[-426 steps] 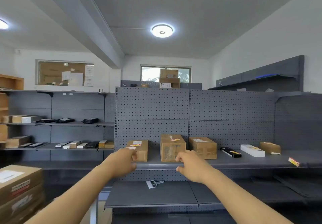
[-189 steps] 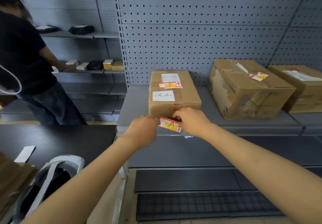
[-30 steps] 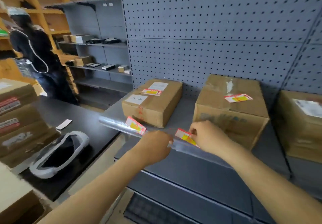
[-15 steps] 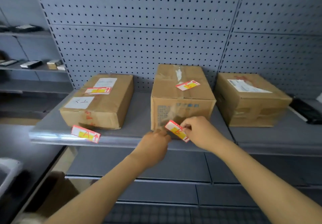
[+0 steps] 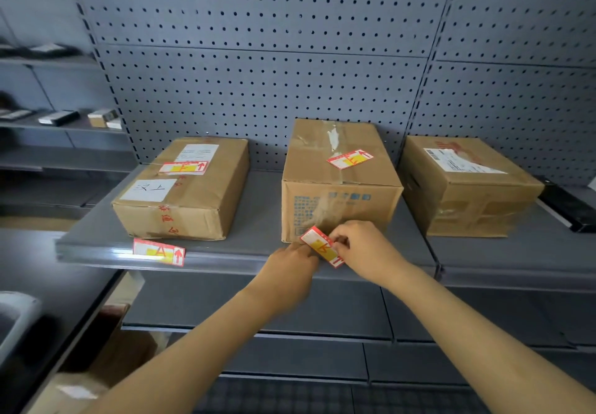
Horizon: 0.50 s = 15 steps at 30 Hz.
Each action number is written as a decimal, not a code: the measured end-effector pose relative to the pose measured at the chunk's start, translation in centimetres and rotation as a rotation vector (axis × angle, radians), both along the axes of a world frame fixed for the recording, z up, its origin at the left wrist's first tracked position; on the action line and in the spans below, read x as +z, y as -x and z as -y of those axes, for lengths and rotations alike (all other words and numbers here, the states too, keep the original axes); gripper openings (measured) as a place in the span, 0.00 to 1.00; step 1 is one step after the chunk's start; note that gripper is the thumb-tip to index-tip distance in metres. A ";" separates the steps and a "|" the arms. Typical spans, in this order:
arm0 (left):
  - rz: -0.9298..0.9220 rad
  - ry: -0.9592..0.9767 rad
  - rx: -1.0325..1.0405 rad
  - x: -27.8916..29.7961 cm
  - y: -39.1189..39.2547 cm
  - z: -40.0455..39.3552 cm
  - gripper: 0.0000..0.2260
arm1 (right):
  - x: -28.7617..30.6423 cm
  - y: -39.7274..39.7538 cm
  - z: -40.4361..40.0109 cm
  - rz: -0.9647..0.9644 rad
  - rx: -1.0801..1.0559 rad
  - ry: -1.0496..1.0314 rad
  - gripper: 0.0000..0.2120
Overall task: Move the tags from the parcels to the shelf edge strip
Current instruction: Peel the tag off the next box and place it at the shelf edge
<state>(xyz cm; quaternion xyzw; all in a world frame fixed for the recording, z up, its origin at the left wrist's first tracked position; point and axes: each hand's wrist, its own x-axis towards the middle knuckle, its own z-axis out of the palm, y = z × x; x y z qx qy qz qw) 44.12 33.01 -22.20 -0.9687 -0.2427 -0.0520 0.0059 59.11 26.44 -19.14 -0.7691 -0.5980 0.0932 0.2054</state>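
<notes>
Three cardboard parcels stand on the grey shelf: a flat left parcel [image 5: 183, 188], a taller middle parcel [image 5: 338, 181] and a right parcel [image 5: 464, 184]. A red, white and yellow tag [image 5: 322, 247] is tilted at the shelf edge strip [image 5: 225, 257], in front of the middle parcel. My right hand [image 5: 364, 249] pinches its right end. My left hand [image 5: 292, 268] touches its lower left end at the strip. Another tag [image 5: 159, 251] sits in the strip below the left parcel. One tag [image 5: 183, 167] remains on the left parcel's top, one tag [image 5: 350, 159] on the middle parcel's top.
A grey pegboard wall [image 5: 290, 59] backs the shelf. A black item [image 5: 571, 210] lies at the far right of the shelf. Lower grey shelves [image 5: 290, 310] run below. At the far left, side shelves [image 5: 64, 123] hold small boxes, and a dark counter [image 5: 38, 284] stands nearby.
Over the last second the view swung to face the shelf squarely. Both hands stayed on the tag at the strip before the middle parcel, and the tag has tilted slightly lower.
</notes>
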 end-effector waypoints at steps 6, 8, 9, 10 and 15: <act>-0.013 0.019 0.003 -0.4 0.2 0.1 0.15 | -0.5 0.4 0.1 0.195 0.038 0.071 0.11; -0.015 0.022 0.012 -0.4 0.2 0.1 0.16 | -0.8 0.5 0.2 0.207 0.051 0.084 0.11; -0.018 0.023 0.016 -0.4 0.2 0.0 0.16 | -0.8 0.5 0.2 0.212 0.055 0.087 0.12; -0.015 0.031 0.015 -0.4 0.3 -0.1 0.16 | -0.9 0.5 0.2 0.217 0.057 0.090 0.12; 0.009 0.077 0.001 0.1 0.6 -0.3 0.16 | -0.9 0.4 0.1 0.213 0.048 0.097 0.11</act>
